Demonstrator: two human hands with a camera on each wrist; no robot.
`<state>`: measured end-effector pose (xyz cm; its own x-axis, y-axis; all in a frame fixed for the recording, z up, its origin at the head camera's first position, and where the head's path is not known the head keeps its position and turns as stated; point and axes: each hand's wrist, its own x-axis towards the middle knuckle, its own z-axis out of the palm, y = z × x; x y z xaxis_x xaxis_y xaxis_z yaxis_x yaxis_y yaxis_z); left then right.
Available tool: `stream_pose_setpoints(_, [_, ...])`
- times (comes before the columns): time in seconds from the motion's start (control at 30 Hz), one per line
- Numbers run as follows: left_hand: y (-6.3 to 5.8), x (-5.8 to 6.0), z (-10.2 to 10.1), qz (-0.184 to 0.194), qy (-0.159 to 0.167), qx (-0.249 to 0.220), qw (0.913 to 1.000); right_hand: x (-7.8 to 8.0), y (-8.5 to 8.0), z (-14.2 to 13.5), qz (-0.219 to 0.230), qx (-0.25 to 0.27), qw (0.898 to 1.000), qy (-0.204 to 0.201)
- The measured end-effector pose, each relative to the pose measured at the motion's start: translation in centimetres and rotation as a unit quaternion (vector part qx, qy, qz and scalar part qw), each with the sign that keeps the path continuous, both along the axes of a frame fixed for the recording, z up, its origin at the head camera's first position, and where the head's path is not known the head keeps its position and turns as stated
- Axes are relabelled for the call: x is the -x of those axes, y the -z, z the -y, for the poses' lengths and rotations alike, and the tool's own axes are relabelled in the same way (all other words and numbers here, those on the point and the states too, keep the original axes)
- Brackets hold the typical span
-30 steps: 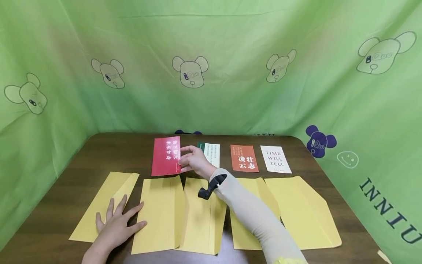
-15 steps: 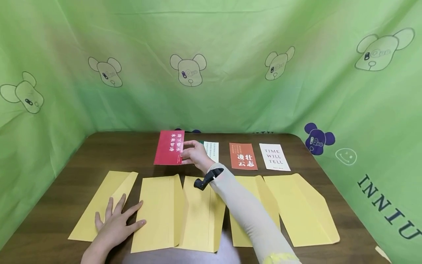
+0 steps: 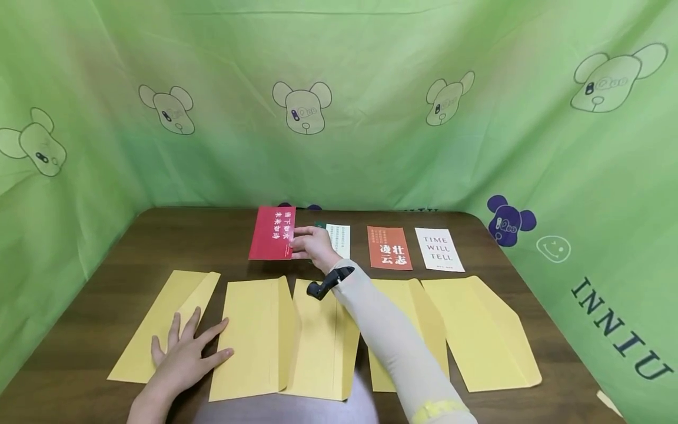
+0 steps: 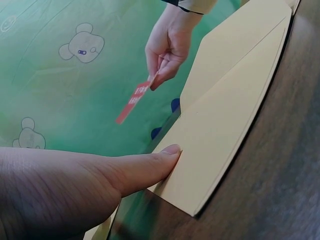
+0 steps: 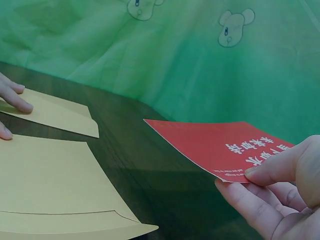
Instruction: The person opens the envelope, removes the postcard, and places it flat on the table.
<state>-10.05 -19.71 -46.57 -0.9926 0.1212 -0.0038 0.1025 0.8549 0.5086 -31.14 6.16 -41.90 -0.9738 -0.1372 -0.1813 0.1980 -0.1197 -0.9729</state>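
My right hand (image 3: 316, 246) pinches a red card (image 5: 210, 145) with white characters by its right edge, thumb on top and fingers beneath. The card is held above the back of the table, left of a green-and-white card (image 3: 339, 238) that the hand partly covers. My left hand (image 3: 182, 359) is spread with its fingers apart. Its fingers lie on the leftmost yellow envelope (image 3: 153, 330), while the thumb and index fingertip touch the left edge of a second yellow envelope (image 3: 249, 341). In the left wrist view the left thumb (image 4: 145, 170) shows at that envelope's edge.
Further right lie more yellow envelopes in the same row, a third envelope (image 3: 318, 353), one partly under the right forearm, and a far-right envelope (image 3: 487, 335). An orange card (image 3: 389, 247) and a white card (image 3: 439, 250) lie behind them. A green curtain (image 3: 339, 147) surrounds the brown table (image 3: 185, 235).
My right hand has raised the red card and carried it slightly toward the back and right. The left hand keeps its place on the envelopes.
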Motion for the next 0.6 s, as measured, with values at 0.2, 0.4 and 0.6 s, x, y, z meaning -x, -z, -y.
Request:
stream_pose_setpoints(0.2, [0.0, -0.1, 0.0, -0.002, 0.000, 0.004, 1.0000, 0.2, 0.7, 0.2, 0.007, -0.013, 1.000, 0.012])
stream_pose_setpoints(0.4, [0.0, -0.1, 0.1, -0.001, 0.001, 0.000, 1.0000, 0.0, 1.2, 0.5, 0.020, -0.021, 0.999, 0.032])
stream_pose_setpoints(0.6, [0.0, -0.1, 0.1, 0.002, 0.001, 0.000, 1.0000, -0.2, 1.8, 1.0, 0.036, -0.019, 0.998, 0.048])
